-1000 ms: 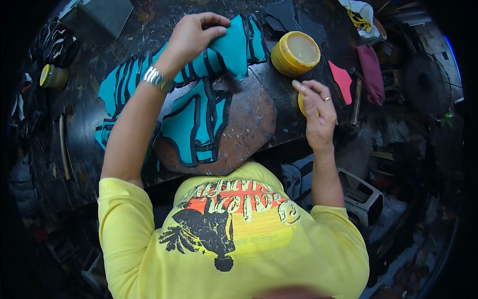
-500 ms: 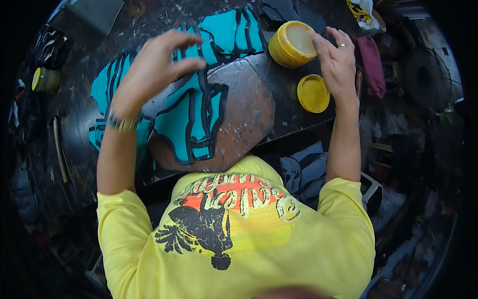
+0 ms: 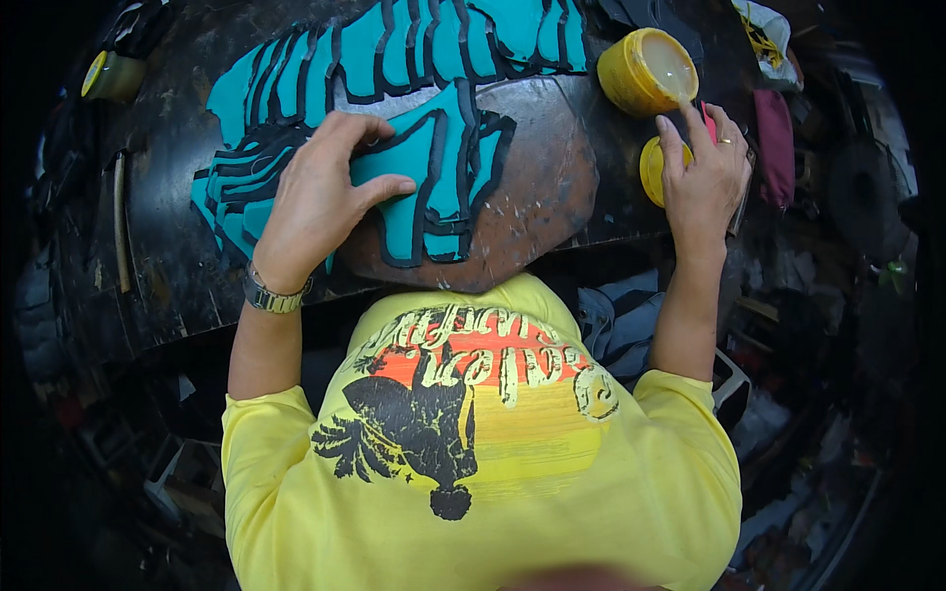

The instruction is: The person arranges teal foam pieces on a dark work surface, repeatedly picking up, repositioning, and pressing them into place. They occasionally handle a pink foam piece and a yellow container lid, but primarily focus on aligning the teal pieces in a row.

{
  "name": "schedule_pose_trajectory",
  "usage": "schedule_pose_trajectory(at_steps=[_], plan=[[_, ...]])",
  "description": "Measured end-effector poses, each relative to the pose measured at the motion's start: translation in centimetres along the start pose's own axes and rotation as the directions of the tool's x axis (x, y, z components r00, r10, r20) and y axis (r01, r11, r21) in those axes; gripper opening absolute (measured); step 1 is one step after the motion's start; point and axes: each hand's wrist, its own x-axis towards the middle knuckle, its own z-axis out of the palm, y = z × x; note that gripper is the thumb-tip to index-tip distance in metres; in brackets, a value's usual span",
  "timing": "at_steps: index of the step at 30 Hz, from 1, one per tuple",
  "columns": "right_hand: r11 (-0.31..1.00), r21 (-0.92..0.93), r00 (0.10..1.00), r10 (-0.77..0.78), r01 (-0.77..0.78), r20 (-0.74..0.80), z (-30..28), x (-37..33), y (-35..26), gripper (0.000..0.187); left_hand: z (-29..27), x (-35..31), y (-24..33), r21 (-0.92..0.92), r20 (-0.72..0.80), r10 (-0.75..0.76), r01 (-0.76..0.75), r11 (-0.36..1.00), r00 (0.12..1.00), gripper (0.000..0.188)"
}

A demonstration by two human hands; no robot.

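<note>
Curving left fingers [image 3: 363, 128] over teal piece [image 3: 407, 158]

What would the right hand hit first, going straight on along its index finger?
Likely the yellow jar; the right hand has its index fingertip at or near it, depth unclear.

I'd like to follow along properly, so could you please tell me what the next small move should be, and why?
Perhaps pinch the flat, black-edged teal piece with the left hand, whose thumb and fingers are spread apart over it.
</note>
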Motion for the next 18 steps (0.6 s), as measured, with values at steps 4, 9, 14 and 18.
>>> schedule_pose_trajectory(at_steps=[4,9,14,18], plan=[[0.927,0.356,0.969,0.032,-0.121,0.246,-1.5,-2.3,-1.8,0.025,-0.1,0.2,-0.5,-0.066,0.015,-0.007,0.008,0.998,1.0,0.036],[0.555,0.761,0.929,0.064,-0.338,0.365,-1.1,-4.0,-3.6,0.026,-2.2,0.9,0.3,-0.415,0.14,-0.219,0.258,0.872,0.966,0.013],[0.218,0.931,0.955,0.123,-0.293,0.272,1.0,-4.2,-4.8,0.03,-1.0,4.0,3.7,-0.477,0.126,0.119,-0.045,0.878,0.985,0.015],[0.377,0.904,0.978,0.024,-0.2,0.206,2.6,-4.2,-5.2,0.039,4.8,7.8,5.6,-0.115,0.199,0.219,-0.199,0.973,0.955,0.018]])
